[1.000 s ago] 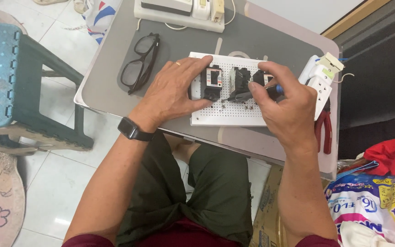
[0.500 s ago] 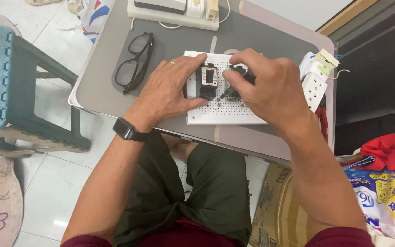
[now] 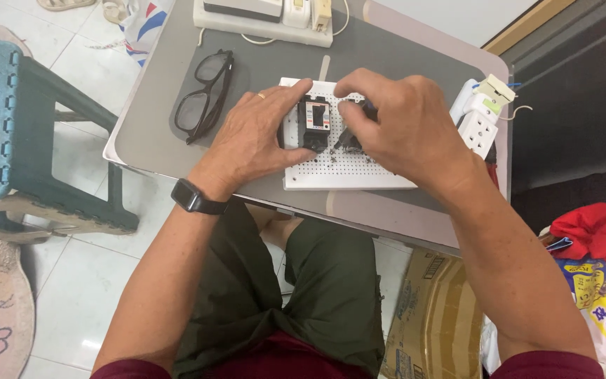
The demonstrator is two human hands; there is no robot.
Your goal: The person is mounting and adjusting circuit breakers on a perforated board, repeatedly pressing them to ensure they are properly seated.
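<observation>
Here our left hand (image 3: 257, 137) grips the black breaker (image 3: 313, 123) on the white perforated board (image 3: 345, 172); our right hand (image 3: 405, 123) pinches a neighbouring black part (image 3: 351, 139); pressing unevenly, we judge, could skid the board toward the glasses (image 3: 205, 98).

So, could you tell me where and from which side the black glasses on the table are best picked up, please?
Probably at the bridge, from above. The black glasses lie open on the grey table, lenses toward the person and temples pointing away, left of the left hand. Nothing covers the frame, and the bridge keeps fingers off the lenses.
</observation>
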